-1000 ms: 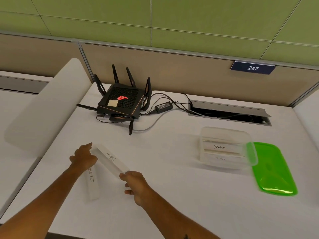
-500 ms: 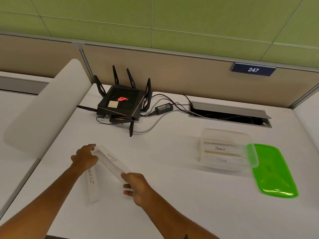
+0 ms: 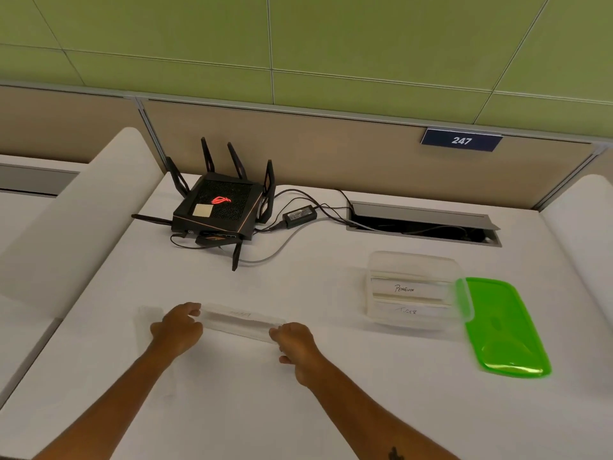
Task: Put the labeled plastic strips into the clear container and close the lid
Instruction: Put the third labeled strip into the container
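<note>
I hold a clear labeled plastic strip (image 3: 240,321) by its two ends, a little above the white desk, lying nearly level. My left hand (image 3: 177,325) grips its left end and my right hand (image 3: 293,340) grips its right end. The writing on it is blurred. A second strip (image 3: 147,315) lies faintly on the desk behind my left hand, mostly hidden. The clear container (image 3: 414,287) stands open at the right with two strips inside, marked "PENGUIN" and a second word. Its green lid (image 3: 504,330) lies flat on the desk, touching the container's right side.
A black router (image 3: 220,207) with antennas and a power brick (image 3: 300,214) with cables sit at the back of the desk. A cable slot (image 3: 421,224) is open behind the container. White side dividers rise at left (image 3: 76,220) and right (image 3: 580,224).
The strip in my hands has swung from a slanted pose to nearly level and shifted right. Both hands moved right with it. The view has shifted slightly.
</note>
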`<action>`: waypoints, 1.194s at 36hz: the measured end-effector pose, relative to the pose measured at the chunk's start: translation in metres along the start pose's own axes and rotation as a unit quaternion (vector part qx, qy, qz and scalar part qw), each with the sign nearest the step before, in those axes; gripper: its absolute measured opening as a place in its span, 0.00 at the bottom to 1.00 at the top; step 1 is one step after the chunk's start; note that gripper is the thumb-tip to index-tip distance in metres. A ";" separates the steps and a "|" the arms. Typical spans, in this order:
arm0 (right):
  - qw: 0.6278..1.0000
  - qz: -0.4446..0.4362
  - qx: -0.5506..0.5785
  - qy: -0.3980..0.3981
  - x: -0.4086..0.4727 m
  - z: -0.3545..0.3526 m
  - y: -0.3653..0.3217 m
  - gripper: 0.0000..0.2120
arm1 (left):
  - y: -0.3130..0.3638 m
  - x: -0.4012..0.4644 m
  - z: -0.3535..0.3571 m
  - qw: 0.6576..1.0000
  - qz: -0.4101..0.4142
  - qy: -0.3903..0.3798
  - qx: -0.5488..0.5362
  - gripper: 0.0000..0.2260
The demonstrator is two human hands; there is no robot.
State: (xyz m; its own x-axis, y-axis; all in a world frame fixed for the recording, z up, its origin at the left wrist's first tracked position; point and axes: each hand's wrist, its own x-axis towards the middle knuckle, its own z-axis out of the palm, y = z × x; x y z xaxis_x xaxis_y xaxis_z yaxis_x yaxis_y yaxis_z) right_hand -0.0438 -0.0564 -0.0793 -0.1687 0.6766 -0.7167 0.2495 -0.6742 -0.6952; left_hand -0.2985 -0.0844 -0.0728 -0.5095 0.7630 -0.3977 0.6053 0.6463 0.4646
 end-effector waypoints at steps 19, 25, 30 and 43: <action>0.974 -0.089 -0.185 0.097 0.019 -0.106 -0.014 0.36 | 0.078 -0.154 0.105 0.944 -0.130 -0.108 -0.283 0.24; 0.963 -0.095 -0.235 0.090 0.019 -0.115 -0.016 0.36 | 0.092 -0.187 0.129 0.939 -0.138 -0.151 -0.276 0.13; 0.958 -0.108 -0.252 0.085 0.017 -0.118 -0.014 0.36 | 0.097 -0.200 0.140 0.945 -0.127 -0.170 -0.249 0.12; 0.988 -0.059 -0.074 0.120 -0.025 -0.111 0.039 0.30 | 0.086 -0.134 0.106 0.995 -0.007 -0.057 -0.084 0.13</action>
State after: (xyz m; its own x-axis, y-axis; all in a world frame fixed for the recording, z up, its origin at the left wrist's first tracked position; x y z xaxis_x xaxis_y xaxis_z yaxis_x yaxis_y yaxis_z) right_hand 0.0761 -0.0670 -0.0824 0.0222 0.8107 -0.5851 0.3811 -0.5479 -0.7447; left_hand -0.1131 -0.1317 -0.0636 -0.4388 0.7550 -0.4873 0.4826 0.6554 0.5809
